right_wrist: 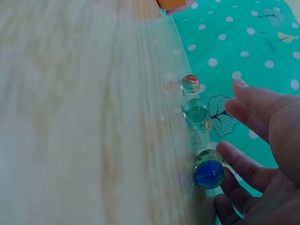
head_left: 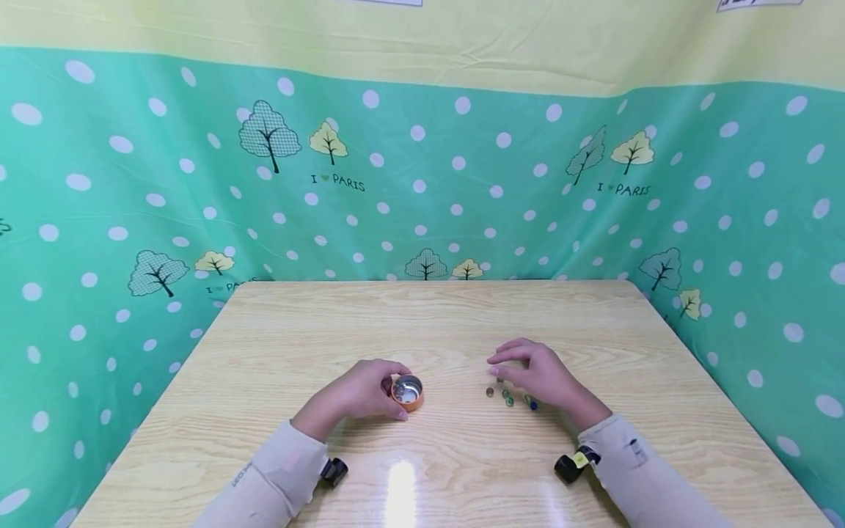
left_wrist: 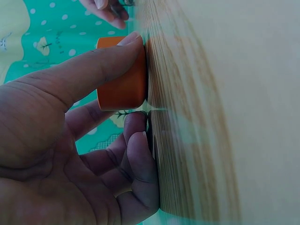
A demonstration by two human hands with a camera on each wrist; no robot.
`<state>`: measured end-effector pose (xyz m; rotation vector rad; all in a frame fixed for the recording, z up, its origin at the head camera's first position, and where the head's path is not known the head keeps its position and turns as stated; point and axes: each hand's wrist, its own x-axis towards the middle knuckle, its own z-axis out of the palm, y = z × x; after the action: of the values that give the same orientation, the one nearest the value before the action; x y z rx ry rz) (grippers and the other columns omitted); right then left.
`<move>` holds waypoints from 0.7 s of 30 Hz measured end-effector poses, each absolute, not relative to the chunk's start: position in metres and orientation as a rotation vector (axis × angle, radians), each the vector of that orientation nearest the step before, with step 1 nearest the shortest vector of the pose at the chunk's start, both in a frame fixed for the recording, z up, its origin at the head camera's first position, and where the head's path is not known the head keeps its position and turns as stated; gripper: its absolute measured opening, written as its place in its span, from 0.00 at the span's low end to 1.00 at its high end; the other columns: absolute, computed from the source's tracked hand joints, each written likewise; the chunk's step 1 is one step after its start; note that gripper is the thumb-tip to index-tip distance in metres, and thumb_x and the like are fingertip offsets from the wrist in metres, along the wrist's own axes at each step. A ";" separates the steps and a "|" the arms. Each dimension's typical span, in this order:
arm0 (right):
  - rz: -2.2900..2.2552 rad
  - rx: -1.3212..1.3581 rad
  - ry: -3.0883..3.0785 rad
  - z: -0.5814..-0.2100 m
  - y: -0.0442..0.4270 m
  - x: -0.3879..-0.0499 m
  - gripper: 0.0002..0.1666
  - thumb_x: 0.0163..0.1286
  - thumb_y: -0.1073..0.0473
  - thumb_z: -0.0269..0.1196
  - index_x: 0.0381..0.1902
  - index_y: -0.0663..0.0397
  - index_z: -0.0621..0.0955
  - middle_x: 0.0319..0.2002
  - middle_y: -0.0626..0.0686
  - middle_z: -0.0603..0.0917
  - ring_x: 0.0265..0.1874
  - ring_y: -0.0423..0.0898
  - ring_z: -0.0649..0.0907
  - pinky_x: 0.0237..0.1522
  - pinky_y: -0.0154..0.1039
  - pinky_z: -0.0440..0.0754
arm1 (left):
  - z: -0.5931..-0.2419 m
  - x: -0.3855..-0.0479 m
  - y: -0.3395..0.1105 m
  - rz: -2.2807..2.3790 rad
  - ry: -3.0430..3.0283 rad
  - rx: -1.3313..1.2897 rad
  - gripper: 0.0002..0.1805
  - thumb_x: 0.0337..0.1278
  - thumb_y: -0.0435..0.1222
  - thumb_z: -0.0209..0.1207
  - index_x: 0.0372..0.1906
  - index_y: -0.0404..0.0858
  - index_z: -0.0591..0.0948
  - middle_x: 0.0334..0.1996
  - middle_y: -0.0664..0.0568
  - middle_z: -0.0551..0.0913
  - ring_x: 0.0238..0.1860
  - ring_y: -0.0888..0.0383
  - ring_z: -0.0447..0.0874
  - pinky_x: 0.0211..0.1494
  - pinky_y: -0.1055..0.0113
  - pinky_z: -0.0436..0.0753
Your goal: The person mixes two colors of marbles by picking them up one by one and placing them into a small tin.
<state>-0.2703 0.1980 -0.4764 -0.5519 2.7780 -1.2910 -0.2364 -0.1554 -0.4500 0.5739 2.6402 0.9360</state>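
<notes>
My left hand (head_left: 359, 390) holds a small orange cup (left_wrist: 123, 89) by its sides, thumb on the near side. The cup stands upright on the table, its inside shiny like metal; small specks show at the bottom, too blurred to tell. Several glass marbles lie loose on the table to the right. Among them are a blue marble (right_wrist: 209, 175), a green marble (right_wrist: 196, 111) and a red-orange streaked marble (right_wrist: 191, 83). Over the far side of the marbles hovers my right hand (head_left: 540, 374), fingers loosely bent and apart, with nothing seen in its grasp.
A light wood-grain table (head_left: 436, 315) spreads under both hands. Behind it and at both sides hangs a green dotted curtain (head_left: 455, 198) with tree prints. Each sleeve carries a black wrist device, such as the right wrist camera (head_left: 568, 469).
</notes>
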 end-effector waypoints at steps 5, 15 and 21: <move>-1.299 -0.545 2.749 -0.478 0.201 -0.272 0.12 0.67 0.45 0.73 0.45 0.39 0.92 0.58 0.50 0.84 0.64 0.55 0.78 0.63 0.57 0.79 | -0.449 -0.236 -0.155 0.925 2.649 0.582 0.35 0.41 0.42 0.83 0.59 0.45 0.83 0.32 0.53 0.81 0.32 0.57 0.75 0.35 0.63 0.75; -1.257 -0.490 2.745 -0.481 0.203 -0.274 0.07 0.63 0.47 0.76 0.38 0.37 0.92 0.58 0.50 0.84 0.64 0.56 0.79 0.65 0.57 0.76 | -0.448 -0.235 -0.155 0.927 2.657 0.593 0.34 0.41 0.42 0.83 0.59 0.45 0.84 0.31 0.53 0.81 0.32 0.57 0.75 0.35 0.63 0.75; -1.230 -0.499 2.764 -0.483 0.204 -0.275 0.06 0.62 0.47 0.77 0.37 0.36 0.92 0.57 0.48 0.84 0.63 0.54 0.80 0.64 0.56 0.77 | -0.450 -0.235 -0.156 0.933 2.652 0.596 0.34 0.41 0.42 0.83 0.58 0.46 0.84 0.32 0.53 0.82 0.33 0.57 0.76 0.36 0.63 0.76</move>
<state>-0.2746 0.2038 -0.4828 -0.4992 2.7636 -1.2297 -0.2351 -0.1557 -0.4496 0.5964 2.6517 0.9325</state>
